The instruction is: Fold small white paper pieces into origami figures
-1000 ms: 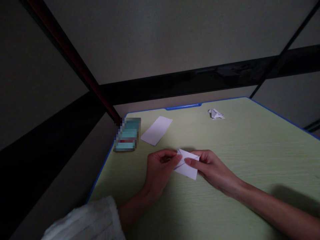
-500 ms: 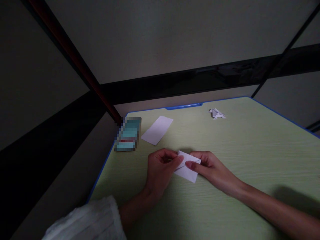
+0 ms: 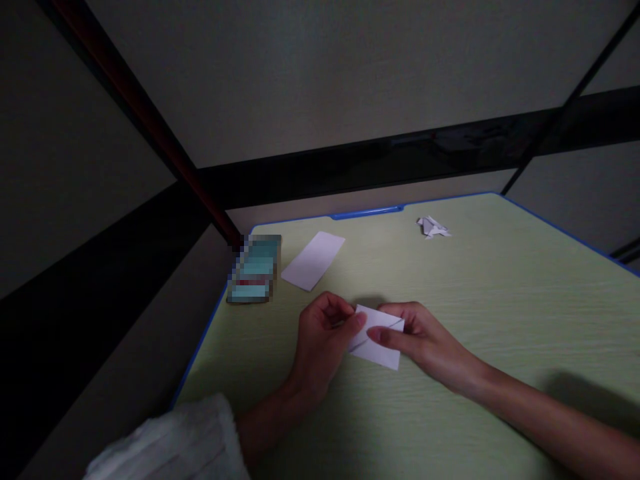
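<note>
Head view shows small white folded paper (image 3: pixel 379 355) held over the counter (image 3: pixel 505 287), between both hands; cannot tell whether touching the surface below. Pinched at its left side by the left hand (image 3: pixel 320 353), thumb on top, fingers mostly hidden behind. Clamped at its right side by the right hand (image 3: pixel 425 337), thumb laid flat across the upper face. Bears a slanting fold line, partly covered by that thumb. Looks very light, thin and easily creased or torn, yet probably a little stiffer where layered. Likely best gripped gently near opposite edges, thumbs above and fingers beneath, pressing on layers rather than loose corners. Beyond, on the counter: a flat loose sheet (image 3: pixel 314 261), a teal item (image 3: pixel 255 272) blurred beyond naming just beside it, and, well apart to the right, a crumpled-looking paper figure (image 3: pixel 433 227).
</note>
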Motion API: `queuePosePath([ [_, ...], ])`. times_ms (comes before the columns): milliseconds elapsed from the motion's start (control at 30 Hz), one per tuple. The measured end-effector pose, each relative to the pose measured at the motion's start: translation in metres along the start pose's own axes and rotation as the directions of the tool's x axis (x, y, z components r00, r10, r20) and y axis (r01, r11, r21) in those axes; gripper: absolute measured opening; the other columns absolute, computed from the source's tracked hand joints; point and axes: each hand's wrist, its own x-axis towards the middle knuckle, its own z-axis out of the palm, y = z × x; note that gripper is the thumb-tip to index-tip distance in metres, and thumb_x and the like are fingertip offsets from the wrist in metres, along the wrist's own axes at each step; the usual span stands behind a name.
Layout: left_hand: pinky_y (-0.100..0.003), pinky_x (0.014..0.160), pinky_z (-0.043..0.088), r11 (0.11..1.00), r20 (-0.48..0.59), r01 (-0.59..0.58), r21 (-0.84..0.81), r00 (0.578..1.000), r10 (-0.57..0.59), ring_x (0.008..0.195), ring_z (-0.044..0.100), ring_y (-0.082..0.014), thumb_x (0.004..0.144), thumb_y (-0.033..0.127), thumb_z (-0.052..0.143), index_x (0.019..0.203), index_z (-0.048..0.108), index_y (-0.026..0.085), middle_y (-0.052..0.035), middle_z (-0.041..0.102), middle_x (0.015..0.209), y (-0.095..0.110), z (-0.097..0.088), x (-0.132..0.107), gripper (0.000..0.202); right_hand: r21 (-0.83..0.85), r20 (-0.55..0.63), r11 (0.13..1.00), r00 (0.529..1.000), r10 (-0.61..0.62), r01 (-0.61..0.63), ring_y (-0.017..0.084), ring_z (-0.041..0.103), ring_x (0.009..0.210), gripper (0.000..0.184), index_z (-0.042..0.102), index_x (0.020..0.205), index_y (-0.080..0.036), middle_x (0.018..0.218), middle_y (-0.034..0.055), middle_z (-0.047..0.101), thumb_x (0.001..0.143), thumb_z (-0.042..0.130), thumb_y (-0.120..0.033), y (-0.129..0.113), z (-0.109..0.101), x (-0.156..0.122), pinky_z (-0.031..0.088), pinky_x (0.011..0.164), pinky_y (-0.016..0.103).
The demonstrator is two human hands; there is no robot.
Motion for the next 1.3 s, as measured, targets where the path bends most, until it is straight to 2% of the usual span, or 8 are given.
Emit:
queuePosePath([
  [167,-0.014,0.045,0.033,1.000,0.052,-0.024,-0.009,0.998,0.024,0.047,0.045,-0.0040,0.059,0.012,0.065,0.076,0.045,0.017,0.0091,0.050,0.051,0.001,-0.001,0.001,0.027,0.028,-0.014,0.999,0.999,0.047,-0.047,0.006,0.040,0.044,0.018,0.053,0.058,-0.010,0.049,-0.0024,0.048,0.061,0.059,-0.027,-0.001,0.002,0.001,0.028,0.042,0.018],
  [367,-0.013,0.043,0.033,0.997,0.073,-0.050,0.051,0.996,0.046,0.045,0.042,-0.0032,0.058,0.012,0.065,0.075,0.047,0.016,0.0089,0.047,0.050,0.005,-0.001,-0.001,0.024,0.001,-0.032,0.998,0.998,0.061,-0.061,0.005,0.037,0.042,0.021,0.053,0.055,-0.010,0.046,-0.0034,0.045,0.061,0.059,-0.030,-0.002,0.002,0.002,0.026,0.041,0.018],
  [467,-0.013,0.040,0.033,0.999,0.164,0.003,0.032,0.986,-0.008,0.042,0.041,-0.0027,0.057,0.015,0.067,0.075,0.051,0.014,0.0092,0.044,0.049,0.005,-0.003,0.002,0.024,-0.021,0.011,0.999,0.999,0.037,-0.037,0.004,0.036,0.041,0.022,0.054,0.057,-0.010,0.046,-0.0033,0.045,0.064,0.057,-0.031,-0.001,-0.001,0.001,0.025,0.040,0.018],
  [633,-0.014,0.033,0.033,0.982,0.388,0.159,0.104,0.902,-0.187,0.035,0.041,-0.0033,0.058,0.027,0.067,0.066,0.053,0.013,0.0073,0.047,0.045,0.005,-0.009,0.011,0.022,0.003,0.094,1.000,0.995,0.022,-0.023,0.005,0.038,0.041,0.021,0.056,0.059,-0.009,0.048,-0.0016,0.048,0.065,0.057,-0.030,0.000,-0.004,0.000,0.025,0.039,0.018],
  [733,-0.014,0.030,0.032,0.967,0.462,0.183,0.176,0.852,-0.246,0.032,0.041,-0.0039,0.060,0.035,0.064,0.058,0.049,0.014,0.0063,0.047,0.040,0.004,-0.012,0.013,0.027,0.015,0.113,1.000,0.993,0.017,-0.019,0.005,0.038,0.041,0.021,0.055,0.058,-0.010,0.048,-0.0020,0.048,0.065,0.057,-0.030,0.001,-0.006,-0.001,0.025,0.040,0.018],
  [833,-0.013,0.028,0.027,0.958,0.489,0.170,0.232,0.831,-0.266,0.028,0.036,-0.0029,0.064,0.043,0.059,0.052,0.045,0.015,0.0067,0.044,0.035,0.002,-0.013,0.012,0.034,0.012,0.152,1.000,0.988,0.022,-0.024,0.006,0.038,0.042,0.020,0.055,0.058,-0.010,0.048,-0.0024,0.047,0.066,0.057,-0.029,0.001,-0.007,-0.001,0.026,0.041,0.019],
  [1100,-0.015,0.030,0.019,0.956,0.428,-0.005,0.294,0.895,-0.127,0.028,0.028,-0.0021,0.072,0.046,0.048,0.047,0.040,0.016,0.0077,0.036,0.032,0.002,-0.010,0.000,0.040,0.015,0.178,0.999,0.983,0.033,-0.036,0.004,0.037,0.040,0.019,0.055,0.056,-0.010,0.047,-0.0028,0.046,0.065,0.056,-0.027,-0.003,-0.004,-0.003,0.026,0.039,0.017],
  [1300,-0.018,0.033,0.018,0.974,0.344,0.039,0.224,0.932,-0.116,0.031,0.027,-0.0033,0.069,0.054,0.046,0.045,0.039,0.017,0.0077,0.031,0.034,0.000,-0.005,0.001,0.045,0.067,0.099,0.997,0.995,0.030,-0.037,0.003,0.035,0.037,0.017,0.056,0.055,-0.011,0.043,-0.0044,0.045,0.064,0.058,-0.026,-0.003,0.000,-0.003,0.024,0.036,0.017],
])
